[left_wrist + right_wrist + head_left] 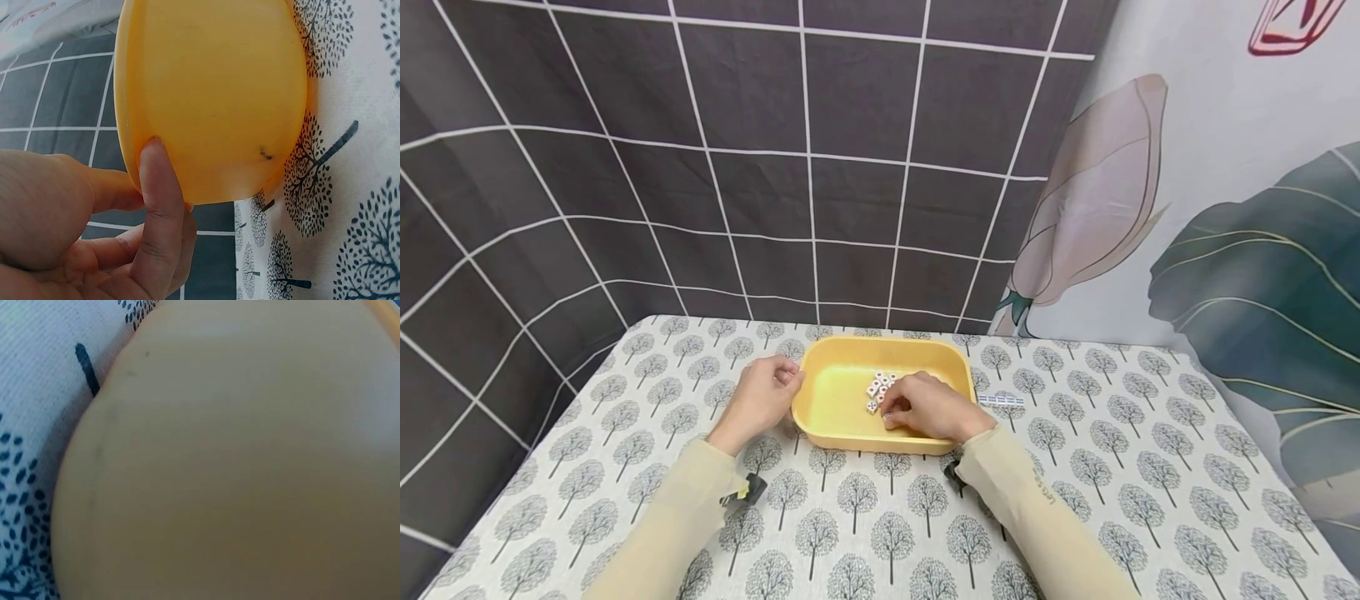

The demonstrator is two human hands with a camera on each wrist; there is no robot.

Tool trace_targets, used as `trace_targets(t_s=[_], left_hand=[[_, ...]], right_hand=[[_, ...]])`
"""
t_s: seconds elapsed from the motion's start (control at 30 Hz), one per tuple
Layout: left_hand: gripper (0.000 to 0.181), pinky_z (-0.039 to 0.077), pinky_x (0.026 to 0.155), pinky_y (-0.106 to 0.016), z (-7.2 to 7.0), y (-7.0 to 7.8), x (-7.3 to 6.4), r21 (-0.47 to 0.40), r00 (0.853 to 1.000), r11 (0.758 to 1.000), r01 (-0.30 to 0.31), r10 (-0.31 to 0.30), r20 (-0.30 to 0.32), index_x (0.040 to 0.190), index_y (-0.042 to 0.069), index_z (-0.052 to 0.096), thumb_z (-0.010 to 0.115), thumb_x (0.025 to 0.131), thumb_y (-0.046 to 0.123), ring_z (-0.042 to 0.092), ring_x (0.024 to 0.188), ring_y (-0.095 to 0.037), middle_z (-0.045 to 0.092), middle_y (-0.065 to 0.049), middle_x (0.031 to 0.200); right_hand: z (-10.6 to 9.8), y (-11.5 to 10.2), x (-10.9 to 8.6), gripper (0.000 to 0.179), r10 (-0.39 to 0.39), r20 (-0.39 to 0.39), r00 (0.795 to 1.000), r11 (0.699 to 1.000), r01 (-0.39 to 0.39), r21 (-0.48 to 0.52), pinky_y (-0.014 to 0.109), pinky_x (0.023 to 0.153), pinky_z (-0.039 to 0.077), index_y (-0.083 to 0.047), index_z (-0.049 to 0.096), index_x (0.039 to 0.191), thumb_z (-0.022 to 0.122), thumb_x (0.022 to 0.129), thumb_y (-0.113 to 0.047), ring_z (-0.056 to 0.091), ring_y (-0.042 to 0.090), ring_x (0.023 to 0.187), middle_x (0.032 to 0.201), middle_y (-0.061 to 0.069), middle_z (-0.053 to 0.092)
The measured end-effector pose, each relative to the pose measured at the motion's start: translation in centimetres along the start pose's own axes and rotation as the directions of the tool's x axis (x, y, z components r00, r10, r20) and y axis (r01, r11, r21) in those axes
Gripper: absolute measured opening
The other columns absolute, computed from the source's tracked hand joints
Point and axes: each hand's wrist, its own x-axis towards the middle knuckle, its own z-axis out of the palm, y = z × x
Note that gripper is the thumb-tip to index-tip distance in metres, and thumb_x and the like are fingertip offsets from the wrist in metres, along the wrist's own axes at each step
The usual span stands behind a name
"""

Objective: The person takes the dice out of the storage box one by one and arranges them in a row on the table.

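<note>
A yellow plastic tub (842, 443) stands on the cloth in the head view, and several small white dice (880, 386) lie loose on its floor. My left hand (763, 396) pinches the tub's left rim; in the left wrist view, a finger (159, 187) lies against the tub's outer wall (219, 106), the thumb at the rim. Reaching over the right side into the tub, my right hand (928, 406) has its fingers curled down beside the dice and pinches a die, mostly hidden by the fingertips. Only the tub's outer wall (237, 456) fills the right wrist view.
Just right of the tub, small white pieces with blue marks (1000, 400) lie in neat rows on the tree-print tablecloth (891, 533). A dark grid-patterned curtain (850, 200) hangs behind the table, and a flower-print cloth (1097, 192) hangs at the right.
</note>
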Motion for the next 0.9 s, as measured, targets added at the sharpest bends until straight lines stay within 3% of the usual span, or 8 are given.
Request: trace_targets(t_s=[0.17, 0.5, 0.7, 0.9], left_hand=[[0.022, 0.06, 0.054, -0.033, 0.0, 0.0, 0.1, 0.003, 1.0, 1.0, 0.005, -0.005, 0.0, 0.114, -0.007, 0.063, 0.059, 0.101, 0.01, 0.062, 0.056, -0.014, 0.067, -0.018, 0.097], [0.023, 0.061, 0.055, -0.033, 0.0, 0.1, 0.0, 0.009, 1.0, 1.0, 0.0, 0.0, 0.003, 0.115, -0.008, 0.063, 0.059, 0.101, 0.01, 0.062, 0.056, -0.013, 0.067, -0.019, 0.097], [0.023, 0.06, 0.054, -0.032, 0.0, 0.1, 0.0, 0.003, 1.0, 1.0, 0.008, -0.008, 0.007, 0.115, -0.008, 0.063, 0.059, 0.101, 0.01, 0.062, 0.056, -0.014, 0.067, -0.02, 0.098], [0.023, 0.062, 0.057, -0.035, 0.0, 0.1, 0.0, -0.009, 1.0, 1.0, 0.012, -0.012, 0.006, 0.115, -0.008, 0.063, 0.059, 0.101, 0.01, 0.063, 0.058, -0.014, 0.067, -0.021, 0.099]], right_hand=[[-0.3, 0.0, -0.3, 0.008, -0.015, 0.005, 1.0, 1.0, 0.016, -0.012, 0.023, 0.07, 0.05, -0.019, 0.074, 0.087, 0.079, 0.087, -0.013, 0.056, 0.007, 0.071, 0.074, -0.01, 0.062], [-2.2, 0.0, -1.1, 0.015, 0.035, 0.003, 0.999, 0.996, -0.035, 0.081, 0.02, 0.071, 0.055, -0.008, 0.076, 0.101, 0.076, 0.086, -0.003, 0.059, 0.01, 0.077, 0.084, -0.004, 0.067], [-3.7, 0.1, -1.7, 0.012, -0.003, -0.034, 0.999, 1.0, 0.004, 0.031, 0.019, 0.072, 0.056, -0.008, 0.077, 0.098, 0.078, 0.086, -0.004, 0.059, 0.007, 0.077, 0.085, -0.004, 0.069], [-5.0, 0.4, -2.4, 0.012, 0.02, -0.048, 0.999, 1.0, -0.02, 0.015, 0.021, 0.074, 0.055, -0.01, 0.077, 0.097, 0.079, 0.086, -0.006, 0.059, 0.008, 0.079, 0.086, -0.005, 0.069]])
